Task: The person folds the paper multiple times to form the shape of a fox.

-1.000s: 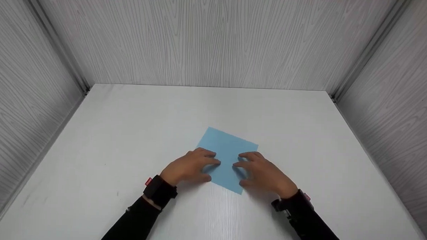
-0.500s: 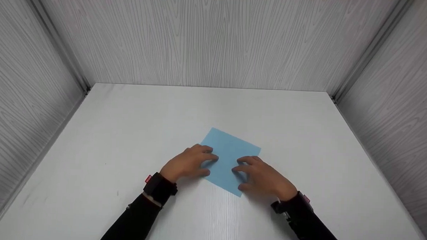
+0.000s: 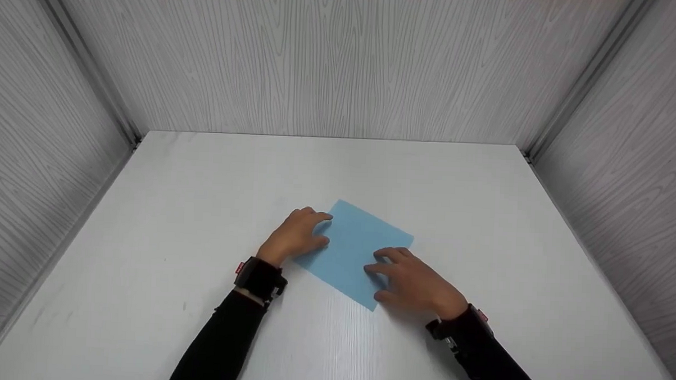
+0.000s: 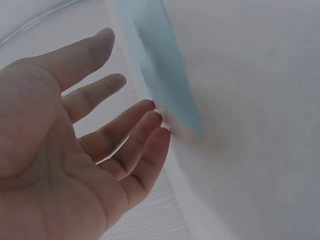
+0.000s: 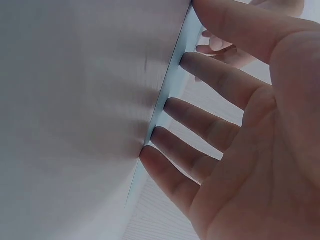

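Observation:
A square sheet of light blue paper (image 3: 350, 246) lies at a slant on the white table. My left hand (image 3: 296, 233) is over its left corner with the fingers spread; in the left wrist view the thumb and index finger are raised while the other fingertips (image 4: 159, 131) come down at the tabletop beside the blue paper (image 4: 167, 75). Over the right part of the sheet is my right hand (image 3: 416, 283), fingers spread and gently bent. In the right wrist view its fingertips (image 5: 172, 106) touch down along the thin blue paper (image 5: 187, 37).
The white table (image 3: 203, 196) stretches around the paper on all sides. A grey wood-grain panel (image 3: 331, 60) rises at the back, with matching panels (image 3: 41, 163) at left and right. Both wrists wear black straps (image 3: 260, 278).
The paper has turned a little clockwise, its far corner shifting right. My left hand has slid away from me and left, toward the sheet's left corner. My right hand has come slightly nearer.

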`<state>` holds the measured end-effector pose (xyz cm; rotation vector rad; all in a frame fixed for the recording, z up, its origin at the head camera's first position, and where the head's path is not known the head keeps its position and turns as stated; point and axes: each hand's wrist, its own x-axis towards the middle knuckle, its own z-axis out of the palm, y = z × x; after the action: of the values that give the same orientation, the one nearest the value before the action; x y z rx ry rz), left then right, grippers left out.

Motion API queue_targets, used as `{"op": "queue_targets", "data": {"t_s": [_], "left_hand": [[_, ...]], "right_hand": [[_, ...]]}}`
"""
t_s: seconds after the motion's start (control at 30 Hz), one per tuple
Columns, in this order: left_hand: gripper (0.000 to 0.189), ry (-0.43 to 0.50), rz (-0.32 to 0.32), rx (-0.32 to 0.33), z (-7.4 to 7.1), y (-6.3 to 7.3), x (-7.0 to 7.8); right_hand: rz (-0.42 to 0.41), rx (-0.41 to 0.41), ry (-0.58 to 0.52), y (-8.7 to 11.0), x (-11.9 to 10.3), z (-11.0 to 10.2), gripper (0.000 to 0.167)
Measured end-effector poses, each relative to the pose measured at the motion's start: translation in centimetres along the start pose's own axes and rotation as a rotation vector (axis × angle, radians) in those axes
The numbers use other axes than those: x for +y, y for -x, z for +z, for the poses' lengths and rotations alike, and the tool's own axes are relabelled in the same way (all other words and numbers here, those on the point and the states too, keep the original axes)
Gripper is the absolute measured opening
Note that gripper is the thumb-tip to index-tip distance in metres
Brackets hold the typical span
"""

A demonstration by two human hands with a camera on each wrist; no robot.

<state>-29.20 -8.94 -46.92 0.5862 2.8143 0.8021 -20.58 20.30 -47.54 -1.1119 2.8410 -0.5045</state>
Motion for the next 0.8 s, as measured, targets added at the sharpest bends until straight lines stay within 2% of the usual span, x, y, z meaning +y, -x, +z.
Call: {"op": "queue_targets", "data": {"t_s": [0.17,0.37,0.53,0.8], "left_hand": [[0.054,-0.003,-0.023,0.038,0.5,-0.6,0.6],[0.059,-0.032,-0.047,0.045,0.6,-0.6,1.1],[0.061,-0.076,-0.037,0.054,0.7,-0.6,1.1],[0.064,-0.051,-0.008,0.059,0.8,-0.4,1.0]], "right_hand": [[-0.010,-0.004,0.058,0.0,-0.2,0.1,0.049],[-0.022,0.007,0.125,0.0,-0.1,0.4,0.049],[-0.036,0.013,0.144,0.0,0.0,0.5,0.049],[-0.085,0.024,0.175,-0.1,0.2,0.6,0.050]]}}
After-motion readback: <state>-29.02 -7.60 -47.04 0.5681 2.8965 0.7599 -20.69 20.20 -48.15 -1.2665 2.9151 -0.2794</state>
